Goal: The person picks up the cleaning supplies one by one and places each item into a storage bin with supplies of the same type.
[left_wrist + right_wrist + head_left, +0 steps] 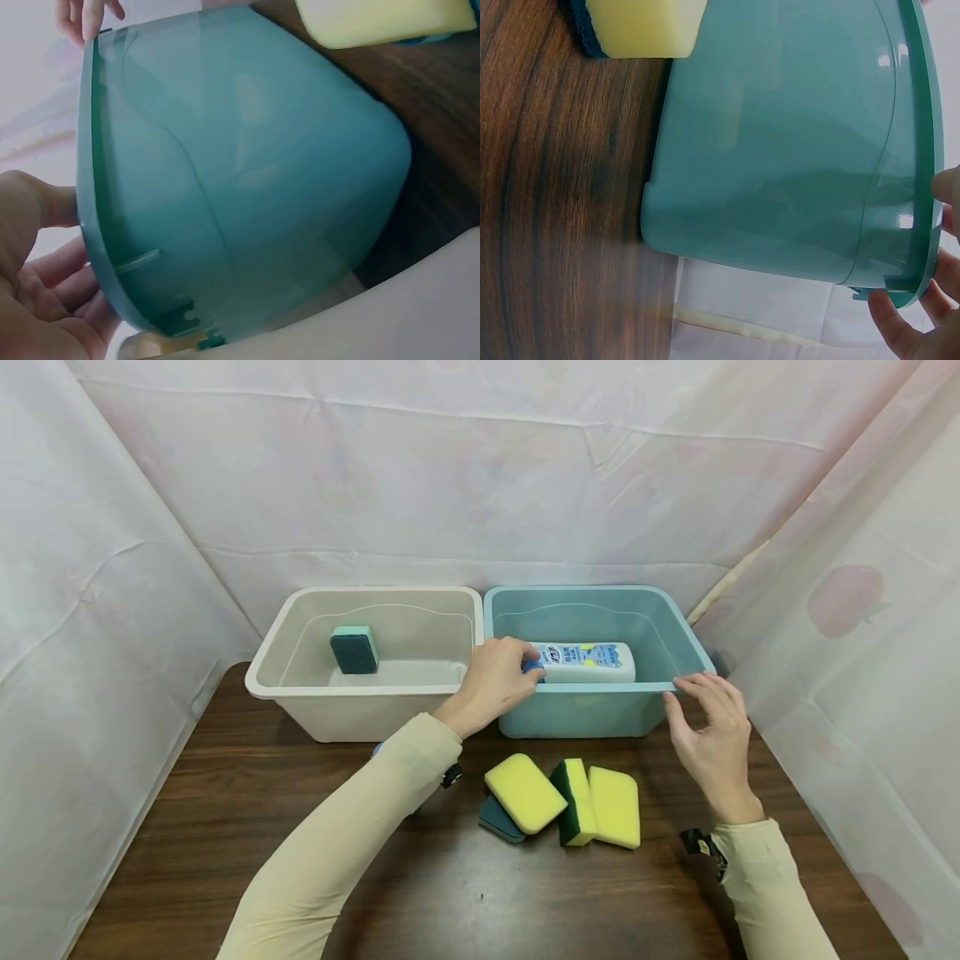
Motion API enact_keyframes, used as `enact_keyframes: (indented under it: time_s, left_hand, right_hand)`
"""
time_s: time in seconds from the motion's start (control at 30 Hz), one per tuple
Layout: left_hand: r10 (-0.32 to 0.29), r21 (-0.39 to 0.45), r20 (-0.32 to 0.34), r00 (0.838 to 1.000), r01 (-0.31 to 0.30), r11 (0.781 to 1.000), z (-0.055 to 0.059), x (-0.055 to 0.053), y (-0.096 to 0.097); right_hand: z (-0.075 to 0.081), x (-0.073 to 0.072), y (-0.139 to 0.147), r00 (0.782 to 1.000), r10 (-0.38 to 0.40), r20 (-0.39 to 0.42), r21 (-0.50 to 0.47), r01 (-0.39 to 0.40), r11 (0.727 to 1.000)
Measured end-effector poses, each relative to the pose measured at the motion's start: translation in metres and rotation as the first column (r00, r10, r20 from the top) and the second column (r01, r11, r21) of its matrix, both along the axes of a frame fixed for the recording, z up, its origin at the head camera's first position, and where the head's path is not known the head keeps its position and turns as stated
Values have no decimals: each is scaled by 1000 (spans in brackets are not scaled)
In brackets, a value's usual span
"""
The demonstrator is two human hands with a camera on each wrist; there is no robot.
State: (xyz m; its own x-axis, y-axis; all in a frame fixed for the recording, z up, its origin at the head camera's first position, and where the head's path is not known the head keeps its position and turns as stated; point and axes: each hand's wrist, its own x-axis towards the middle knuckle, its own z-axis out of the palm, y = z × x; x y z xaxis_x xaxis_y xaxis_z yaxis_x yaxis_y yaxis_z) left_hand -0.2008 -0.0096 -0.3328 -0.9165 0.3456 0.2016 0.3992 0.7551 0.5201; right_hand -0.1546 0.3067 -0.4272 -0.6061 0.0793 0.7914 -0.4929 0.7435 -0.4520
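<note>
A white bottle (592, 664) with a blue cap and a printed blue-and-yellow label lies on its side in the teal bin (577, 710). My left hand (491, 681) reaches over the bin's front left corner, thumb and index finger curled round the blue cap. In the left wrist view the tips of that hand (49, 277) disappear behind the teal rim, and the bottle is hidden. At the front right corner, my right hand (712, 727) grips the rim. Its thumb and fingers (892, 322) show spread about that corner in the right wrist view.
Left of the teal bin stands a beige bin (337, 718), holding a dark green sponge (354, 652). Several yellow-and-green sponges (527, 793) lie on the brown wooden table (480, 902) before the teal bin. A pale curtain (465, 485) hangs behind and at both sides.
</note>
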Motion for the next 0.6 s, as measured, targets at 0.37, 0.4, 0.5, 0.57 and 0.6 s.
enact_keyframes:
  time_s: [0.37,0.4,0.5,0.57,0.6]
  left_hand:
    - [34,28,55,998,-36,999,1,0,0]
    - [33,39,52,998,-35,999,1,0,0]
    - [30,62,37,999,-33,998,1,0,0]
    - [31,68,25,999,-32,997,1,1,1]
    - [30,73,17,999,-31,997,2,1,1]
  right_hand:
    - [0,0,-3,1000,10,2,0,-10,1000]
    - [0,0,-3,1000,11,3,0,-11,1000]
    - [1,1,-2,1000,9,2,1,-9,1000]
    - [0,1,-2,1000,6,1,0,-6,1000]
    - [0,1,-2,1000,4,1,-1,-4,1000]
